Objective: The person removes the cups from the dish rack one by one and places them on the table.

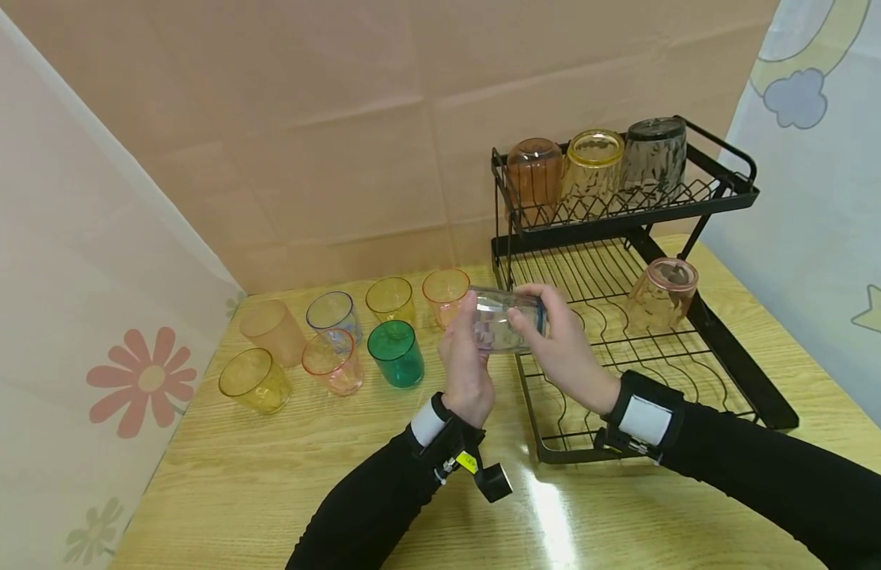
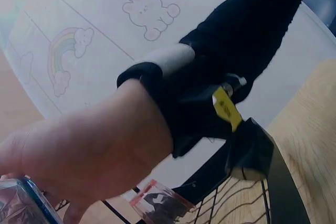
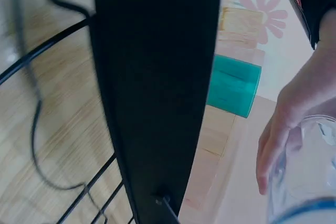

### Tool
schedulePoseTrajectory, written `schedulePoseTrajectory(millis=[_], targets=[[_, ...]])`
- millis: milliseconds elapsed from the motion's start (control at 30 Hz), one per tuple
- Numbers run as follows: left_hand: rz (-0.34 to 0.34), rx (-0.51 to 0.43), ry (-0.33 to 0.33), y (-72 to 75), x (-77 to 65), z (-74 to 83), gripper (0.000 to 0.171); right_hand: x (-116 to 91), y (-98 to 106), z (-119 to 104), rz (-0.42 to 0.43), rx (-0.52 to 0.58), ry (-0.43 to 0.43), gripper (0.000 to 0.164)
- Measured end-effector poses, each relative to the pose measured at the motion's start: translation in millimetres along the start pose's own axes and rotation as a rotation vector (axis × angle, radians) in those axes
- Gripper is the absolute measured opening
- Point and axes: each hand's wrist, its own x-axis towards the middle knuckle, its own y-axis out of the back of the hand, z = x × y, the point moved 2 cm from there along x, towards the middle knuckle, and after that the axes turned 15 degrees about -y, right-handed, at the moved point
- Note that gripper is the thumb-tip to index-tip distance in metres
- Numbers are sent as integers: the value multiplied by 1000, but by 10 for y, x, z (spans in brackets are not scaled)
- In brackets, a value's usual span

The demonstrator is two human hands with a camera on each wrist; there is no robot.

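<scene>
A clear glass tumbler with a blue rim [image 1: 503, 323] is held on its side, its rim end toward the right, in front of the dish rack. My left hand [image 1: 467, 360] grips its left end, and my right hand [image 1: 563, 344] holds the rim end with the thumb across the side. In the left wrist view the right hand [image 2: 89, 150] is at the blue-edged tumbler [image 2: 26, 203]. The right wrist view has the left hand [image 3: 299, 98] around the tumbler [image 3: 307, 171]. Fingers behind the tumbler are partly hidden.
A black two-tier rack [image 1: 540, 457] stands right, with orange [image 1: 534, 170], yellow [image 1: 592, 170] and grey [image 1: 655, 154] tumblers upside down on top. A pink tumbler [image 1: 664, 293] sits below. Several coloured tumblers, including a green one [image 1: 397, 360], stand at left on the wooden table [image 1: 269, 475].
</scene>
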Motion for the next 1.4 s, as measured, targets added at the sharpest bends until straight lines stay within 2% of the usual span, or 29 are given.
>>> schedulePoseTrajectory(millis=[200, 300, 467, 600, 700, 933, 1033, 1200, 1400], targets=[[-19, 33, -15, 88, 63, -26, 30, -122, 83, -24, -24, -275, 102, 51], [-64, 99, -40, 144, 109, -39, 37, -215, 128, -55, -61, -387, 169, 53], [-165, 261, -51, 258, 174, -78, 66, -329, 236, -60, -192, -480, 212, 60], [-230, 403, -50, 348, 245, -128, 67, -382, 386, -20, -291, -526, 195, 66], [-276, 465, -59, 403, 306, -149, 65, -414, 523, 8, -331, -568, 184, 68], [-344, 579, -110, 488, 409, -217, 71, -478, 797, 58, -327, -749, 250, 71], [-370, 628, -136, 518, 446, -248, 73, -504, 899, 84, -314, -793, 262, 72], [-452, 759, -169, 532, 475, -276, 76, -541, 1089, 129, -256, -855, 258, 77], [-528, 895, -239, 522, 505, -291, 82, -592, 1257, 228, -209, -867, 220, 77]])
